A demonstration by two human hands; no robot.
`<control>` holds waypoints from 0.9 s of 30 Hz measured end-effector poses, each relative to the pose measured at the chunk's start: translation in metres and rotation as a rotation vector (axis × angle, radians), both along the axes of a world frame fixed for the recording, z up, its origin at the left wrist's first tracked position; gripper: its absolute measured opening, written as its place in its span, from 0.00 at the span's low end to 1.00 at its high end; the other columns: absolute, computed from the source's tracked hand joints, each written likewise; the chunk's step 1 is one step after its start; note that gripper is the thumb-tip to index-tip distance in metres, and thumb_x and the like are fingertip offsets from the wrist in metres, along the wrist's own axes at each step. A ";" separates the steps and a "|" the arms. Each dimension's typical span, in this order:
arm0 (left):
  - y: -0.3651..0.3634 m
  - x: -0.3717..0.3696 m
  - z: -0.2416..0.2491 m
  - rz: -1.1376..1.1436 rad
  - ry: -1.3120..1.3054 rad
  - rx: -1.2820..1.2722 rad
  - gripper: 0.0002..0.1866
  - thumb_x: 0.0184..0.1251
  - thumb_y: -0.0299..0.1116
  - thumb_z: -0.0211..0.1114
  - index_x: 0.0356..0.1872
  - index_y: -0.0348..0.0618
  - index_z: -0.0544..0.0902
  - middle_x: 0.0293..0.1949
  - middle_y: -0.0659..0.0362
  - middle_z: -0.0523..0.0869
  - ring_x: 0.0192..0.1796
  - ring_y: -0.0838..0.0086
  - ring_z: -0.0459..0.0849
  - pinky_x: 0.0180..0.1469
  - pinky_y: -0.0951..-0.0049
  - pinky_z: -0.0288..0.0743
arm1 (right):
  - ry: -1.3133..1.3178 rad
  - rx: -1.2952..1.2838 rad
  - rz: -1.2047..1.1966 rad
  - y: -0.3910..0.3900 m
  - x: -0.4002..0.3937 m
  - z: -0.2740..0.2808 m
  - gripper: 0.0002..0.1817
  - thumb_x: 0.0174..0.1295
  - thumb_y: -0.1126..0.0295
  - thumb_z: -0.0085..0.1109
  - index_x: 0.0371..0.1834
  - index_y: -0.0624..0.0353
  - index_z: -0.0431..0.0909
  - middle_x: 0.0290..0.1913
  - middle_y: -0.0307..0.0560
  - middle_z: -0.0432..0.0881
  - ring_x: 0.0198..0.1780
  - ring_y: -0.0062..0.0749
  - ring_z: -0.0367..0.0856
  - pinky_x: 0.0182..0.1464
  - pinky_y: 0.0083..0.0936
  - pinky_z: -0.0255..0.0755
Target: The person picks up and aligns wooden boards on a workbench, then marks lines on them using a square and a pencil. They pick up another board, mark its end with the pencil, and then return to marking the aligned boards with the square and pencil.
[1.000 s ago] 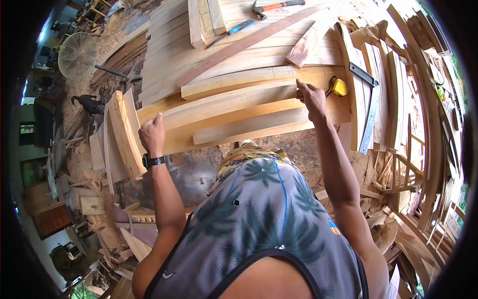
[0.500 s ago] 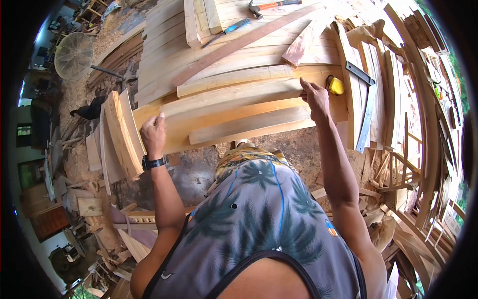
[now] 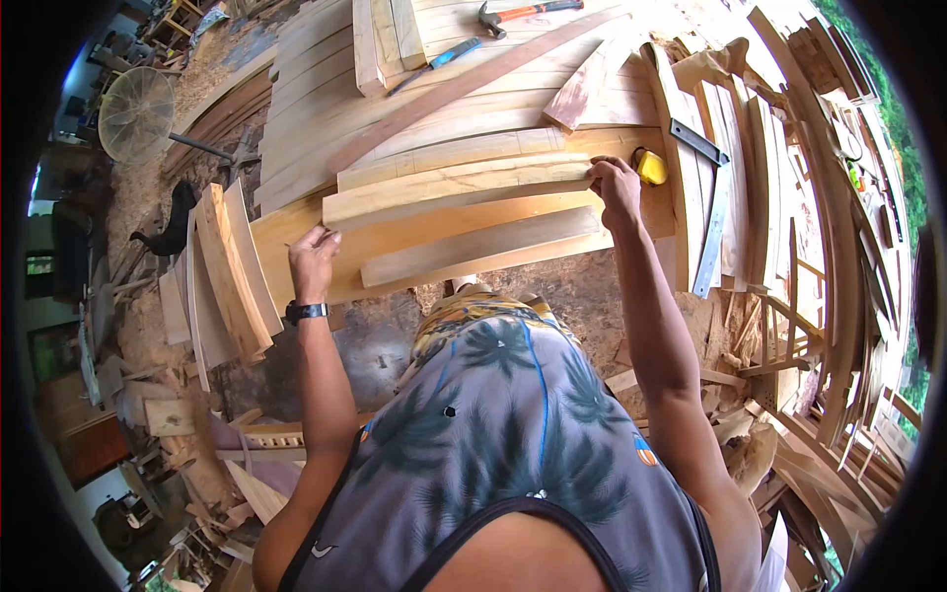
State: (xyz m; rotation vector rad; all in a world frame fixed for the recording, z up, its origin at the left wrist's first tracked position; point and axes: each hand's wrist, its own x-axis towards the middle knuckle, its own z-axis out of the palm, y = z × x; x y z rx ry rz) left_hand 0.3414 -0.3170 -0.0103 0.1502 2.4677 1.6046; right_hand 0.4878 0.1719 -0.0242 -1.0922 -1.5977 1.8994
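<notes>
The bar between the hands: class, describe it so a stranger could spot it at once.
Find the big surface of pale planks. Along its near side, between a farther bar and a nearer bar, is the wanted bar. It alone has the left hand at one end, the right hand at the other.

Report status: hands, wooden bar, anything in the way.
Left hand at left end of wooden bar, right hand gripping right end. Second bar lying nearer the body. Yellow tape measure beside right hand, possibly in the way.

Woodworking workshop | hammer [image 3: 533, 12] | steel square [image 3: 712, 227] | stacked boards [image 3: 763, 187] | offcuts [image 3: 171, 417]
</notes>
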 end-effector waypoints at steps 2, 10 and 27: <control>0.000 -0.004 -0.026 -0.020 0.006 -0.048 0.13 0.68 0.30 0.69 0.50 0.36 0.90 0.35 0.63 0.90 0.36 0.83 0.82 0.40 0.77 0.76 | -0.056 0.042 -0.004 0.004 -0.004 -0.011 0.12 0.54 0.75 0.63 0.40 0.69 0.88 0.27 0.42 0.83 0.28 0.20 0.77 0.33 0.21 0.71; 0.010 -0.009 -0.043 -0.107 0.126 -0.177 0.14 0.66 0.28 0.69 0.50 0.33 0.89 0.39 0.57 0.90 0.42 0.76 0.84 0.49 0.74 0.76 | -0.084 0.071 0.062 0.009 -0.011 -0.016 0.14 0.54 0.75 0.65 0.43 0.70 0.88 0.29 0.42 0.85 0.29 0.21 0.78 0.33 0.22 0.72; 0.001 -0.018 -0.063 -0.250 0.304 -0.360 0.18 0.55 0.23 0.62 0.48 0.35 0.88 0.36 0.48 0.83 0.39 0.57 0.83 0.46 0.60 0.76 | -0.121 0.152 0.196 0.020 -0.001 -0.055 0.17 0.59 0.73 0.64 0.51 0.68 0.88 0.38 0.45 0.89 0.35 0.24 0.83 0.41 0.22 0.79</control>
